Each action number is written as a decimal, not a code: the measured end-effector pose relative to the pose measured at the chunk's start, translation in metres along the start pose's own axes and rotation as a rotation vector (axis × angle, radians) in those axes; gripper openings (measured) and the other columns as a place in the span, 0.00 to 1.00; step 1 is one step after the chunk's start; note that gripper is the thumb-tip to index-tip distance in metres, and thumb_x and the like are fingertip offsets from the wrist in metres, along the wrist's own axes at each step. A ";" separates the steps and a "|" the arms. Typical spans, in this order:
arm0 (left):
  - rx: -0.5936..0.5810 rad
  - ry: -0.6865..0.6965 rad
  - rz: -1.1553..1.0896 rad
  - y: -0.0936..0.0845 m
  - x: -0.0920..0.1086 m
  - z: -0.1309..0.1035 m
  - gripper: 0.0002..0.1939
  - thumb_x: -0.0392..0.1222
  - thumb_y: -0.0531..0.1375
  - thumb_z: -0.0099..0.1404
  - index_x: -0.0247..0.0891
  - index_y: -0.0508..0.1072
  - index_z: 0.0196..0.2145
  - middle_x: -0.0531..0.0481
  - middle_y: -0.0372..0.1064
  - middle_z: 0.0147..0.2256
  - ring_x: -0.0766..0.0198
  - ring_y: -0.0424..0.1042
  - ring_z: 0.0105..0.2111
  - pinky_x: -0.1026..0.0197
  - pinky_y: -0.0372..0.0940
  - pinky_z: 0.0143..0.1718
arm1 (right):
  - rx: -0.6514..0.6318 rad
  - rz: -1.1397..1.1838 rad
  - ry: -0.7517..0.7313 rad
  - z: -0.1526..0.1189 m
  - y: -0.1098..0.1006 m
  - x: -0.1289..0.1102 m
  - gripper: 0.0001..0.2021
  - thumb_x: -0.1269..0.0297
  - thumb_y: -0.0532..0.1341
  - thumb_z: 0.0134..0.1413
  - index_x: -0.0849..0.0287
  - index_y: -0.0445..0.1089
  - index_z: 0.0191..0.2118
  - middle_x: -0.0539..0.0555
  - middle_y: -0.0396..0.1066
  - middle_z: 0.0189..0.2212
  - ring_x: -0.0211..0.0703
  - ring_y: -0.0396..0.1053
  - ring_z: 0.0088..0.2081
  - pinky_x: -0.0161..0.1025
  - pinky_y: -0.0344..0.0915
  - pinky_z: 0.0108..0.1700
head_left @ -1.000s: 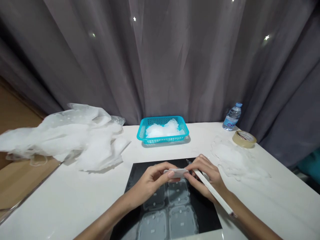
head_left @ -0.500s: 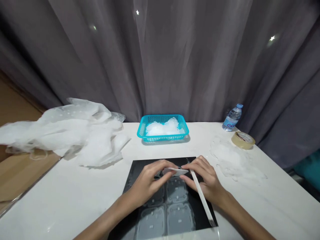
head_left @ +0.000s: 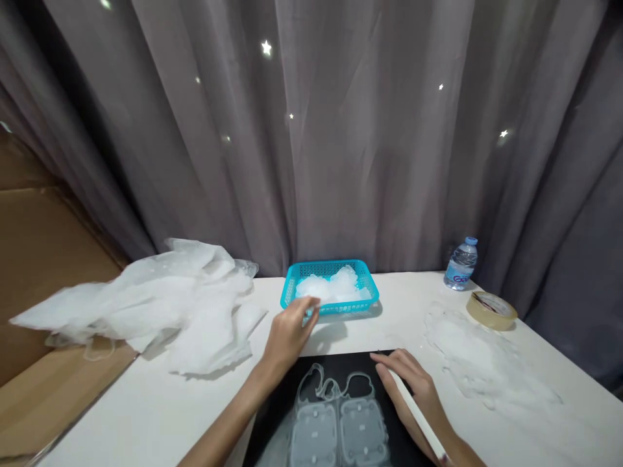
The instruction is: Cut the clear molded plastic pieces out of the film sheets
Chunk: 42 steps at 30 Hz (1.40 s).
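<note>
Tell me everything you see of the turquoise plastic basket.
The turquoise plastic basket is shallow and rectangular, with rounded corners, perforated walls and a rim. It sits upright on the far side of the white table, in front of the grey curtain, holding a loose heap of whitish pieces. In this view the left hand overlaps its front left part; I cannot tell whether they touch.

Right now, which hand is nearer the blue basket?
Left: left hand at the near rim of the blue basket; right hand farther away, at the right edge of the black mat.

Left grip near basket, right grip holding tool
</note>
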<state>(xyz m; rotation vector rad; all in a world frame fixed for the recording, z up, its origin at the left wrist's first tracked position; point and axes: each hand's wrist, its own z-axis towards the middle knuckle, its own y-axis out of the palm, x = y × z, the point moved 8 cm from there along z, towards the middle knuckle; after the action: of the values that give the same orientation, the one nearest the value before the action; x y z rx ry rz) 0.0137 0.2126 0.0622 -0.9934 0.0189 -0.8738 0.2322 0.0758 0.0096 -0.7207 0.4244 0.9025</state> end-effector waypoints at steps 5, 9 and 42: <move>-0.038 0.040 0.060 0.004 -0.028 0.037 0.11 0.47 0.56 0.75 0.42 0.74 0.49 0.38 0.73 0.56 0.44 0.74 0.57 0.44 0.74 0.52 | -0.044 -0.006 0.075 -0.004 0.008 0.007 0.13 0.66 0.56 0.73 0.54 0.79 0.52 0.54 0.74 0.34 0.46 0.74 0.37 0.40 0.72 0.41; -0.183 0.116 -0.005 0.000 0.005 -0.017 0.11 0.44 0.53 0.78 0.42 0.74 0.48 0.43 0.75 0.51 0.52 0.76 0.52 0.49 0.71 0.56 | -0.170 0.029 0.160 -0.008 0.010 0.013 0.15 0.62 0.54 0.75 0.53 0.77 0.56 0.56 0.76 0.40 0.47 0.76 0.42 0.41 0.72 0.47; -0.402 0.037 0.036 0.045 0.001 -0.032 0.13 0.42 0.51 0.75 0.35 0.74 0.47 0.34 0.66 0.59 0.41 0.67 0.60 0.39 0.63 0.62 | -0.571 0.226 0.318 -0.005 0.008 0.013 0.08 0.58 0.63 0.70 0.56 0.75 0.41 0.53 0.75 0.41 0.44 0.74 0.43 0.40 0.69 0.48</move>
<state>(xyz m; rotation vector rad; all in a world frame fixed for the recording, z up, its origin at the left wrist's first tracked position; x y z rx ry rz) 0.0304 0.1997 0.0115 -1.3470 0.2519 -0.8727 0.2327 0.0829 -0.0044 -1.3716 0.5421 1.1416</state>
